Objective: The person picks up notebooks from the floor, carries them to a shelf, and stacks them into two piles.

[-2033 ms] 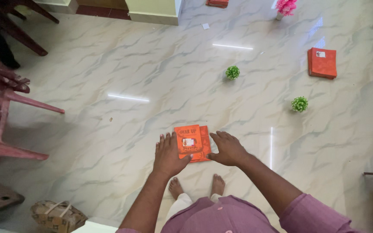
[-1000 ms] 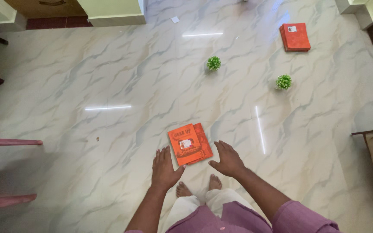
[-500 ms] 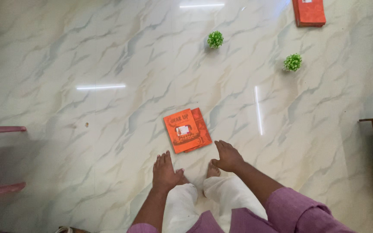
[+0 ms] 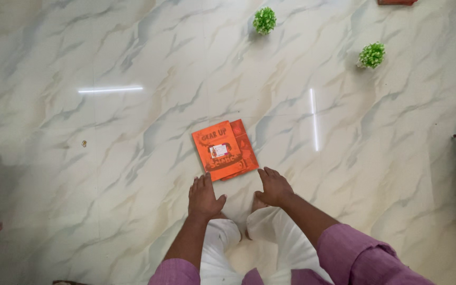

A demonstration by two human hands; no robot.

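Head view: hands hide both feet; lower orange book mostly covered.

The person wears purple sleeves, white trousers, and goes barefoot.

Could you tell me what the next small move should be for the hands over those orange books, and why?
Probably lower both hands onto the near edge of the orange books. The left hand and right hand are open and empty, fingertips just short of that edge, and the top book lies skewed over the one beneath.
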